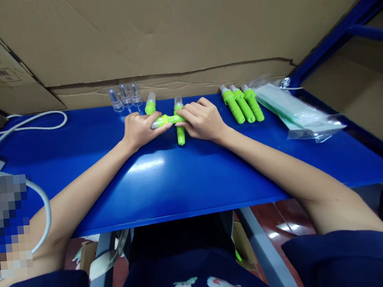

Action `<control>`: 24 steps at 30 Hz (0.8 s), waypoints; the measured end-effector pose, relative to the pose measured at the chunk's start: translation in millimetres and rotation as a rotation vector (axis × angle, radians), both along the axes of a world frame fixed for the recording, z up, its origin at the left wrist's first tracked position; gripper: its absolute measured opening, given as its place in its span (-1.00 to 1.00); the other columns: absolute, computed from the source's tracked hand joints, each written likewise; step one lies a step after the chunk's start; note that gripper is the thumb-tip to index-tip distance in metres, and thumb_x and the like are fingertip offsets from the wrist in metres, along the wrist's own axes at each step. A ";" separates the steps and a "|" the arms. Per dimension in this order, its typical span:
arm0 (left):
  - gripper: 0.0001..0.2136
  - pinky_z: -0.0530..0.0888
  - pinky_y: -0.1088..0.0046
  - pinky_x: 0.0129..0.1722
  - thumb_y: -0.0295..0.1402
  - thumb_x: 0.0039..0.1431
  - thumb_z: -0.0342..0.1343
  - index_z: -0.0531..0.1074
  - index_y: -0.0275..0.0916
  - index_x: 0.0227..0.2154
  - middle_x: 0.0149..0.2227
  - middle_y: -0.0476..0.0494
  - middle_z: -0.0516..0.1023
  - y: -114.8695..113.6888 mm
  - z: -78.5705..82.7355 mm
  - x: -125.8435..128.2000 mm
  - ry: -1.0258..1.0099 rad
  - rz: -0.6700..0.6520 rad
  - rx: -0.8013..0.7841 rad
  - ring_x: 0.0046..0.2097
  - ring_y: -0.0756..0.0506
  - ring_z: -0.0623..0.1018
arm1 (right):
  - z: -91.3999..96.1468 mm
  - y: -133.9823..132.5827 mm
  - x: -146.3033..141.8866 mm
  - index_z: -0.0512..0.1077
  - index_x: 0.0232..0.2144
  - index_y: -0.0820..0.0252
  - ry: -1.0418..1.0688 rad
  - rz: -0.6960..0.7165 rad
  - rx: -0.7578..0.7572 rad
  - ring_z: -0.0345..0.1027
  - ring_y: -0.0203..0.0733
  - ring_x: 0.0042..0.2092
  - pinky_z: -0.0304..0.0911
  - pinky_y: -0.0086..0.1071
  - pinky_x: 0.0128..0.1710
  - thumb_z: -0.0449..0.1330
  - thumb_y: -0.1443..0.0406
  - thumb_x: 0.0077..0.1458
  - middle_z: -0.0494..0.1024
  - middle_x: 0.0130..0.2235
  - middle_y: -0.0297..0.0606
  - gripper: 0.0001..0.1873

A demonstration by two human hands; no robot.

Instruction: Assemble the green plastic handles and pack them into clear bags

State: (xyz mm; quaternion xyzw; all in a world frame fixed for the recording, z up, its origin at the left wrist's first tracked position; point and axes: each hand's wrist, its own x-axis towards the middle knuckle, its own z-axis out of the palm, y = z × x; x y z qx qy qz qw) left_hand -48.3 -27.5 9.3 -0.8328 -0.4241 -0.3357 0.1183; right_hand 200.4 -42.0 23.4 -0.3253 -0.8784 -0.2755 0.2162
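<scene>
Both my hands meet on a green highlighter pen point(166, 119) held crosswise over the blue table point(167, 177). My left hand point(140, 129) curls round its clear-capped left end. My right hand point(202, 119) grips its green right end with fingers closed. Under it lies a second green pen point(180, 134), pointing away from me. A third green pen point(149, 104) lies just beyond my left hand.
Three clear caps point(125, 96) stand at the back of the table. Three green pens point(242, 103) lie side by side at the right, beside clear plastic bags point(296, 112). A white cable point(32, 122) loops at the left. Cardboard point(168, 34) walls the back.
</scene>
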 end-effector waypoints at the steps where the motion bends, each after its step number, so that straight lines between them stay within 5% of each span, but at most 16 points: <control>1: -0.25 0.45 0.26 -0.26 0.39 0.24 -0.19 0.59 -0.18 -0.16 -0.36 -0.27 0.69 0.4 -0.5 -0.2 0.002 -0.010 0.016 -0.32 -0.23 0.68 | 0.0 -0.2 -0.3 0.49 -0.03 0.29 -0.002 0.001 -0.007 0.36 -0.01 -0.24 0.05 -0.16 -0.17 -0.27 -0.03 0.48 0.57 -0.24 -0.05 -0.32; 12: -0.23 0.39 0.24 -0.30 0.42 0.21 -0.22 0.57 -0.17 -0.13 -0.37 -0.29 0.71 2.7 3.1 -3.2 0.143 -0.075 0.073 -0.39 -0.22 0.65 | 2.7 -5.2 -3.4 0.50 -0.22 0.25 0.034 0.009 -0.124 0.28 -0.11 -0.39 0.00 -0.18 -0.17 -0.13 0.17 0.41 0.58 -0.32 -0.11 -0.55; 24: -0.35 0.38 0.20 -0.23 0.32 0.26 -0.08 0.57 -0.19 -0.12 -0.37 -0.25 0.70 4.7 5.5 -7.8 0.244 -0.122 0.153 -0.36 -0.21 0.66 | -1.4 -4.9 -5.1 0.48 -0.20 0.29 0.015 -0.023 -0.233 0.29 -0.09 -0.41 0.00 -0.18 -0.16 -0.25 0.12 0.45 0.61 -0.30 -0.07 -0.44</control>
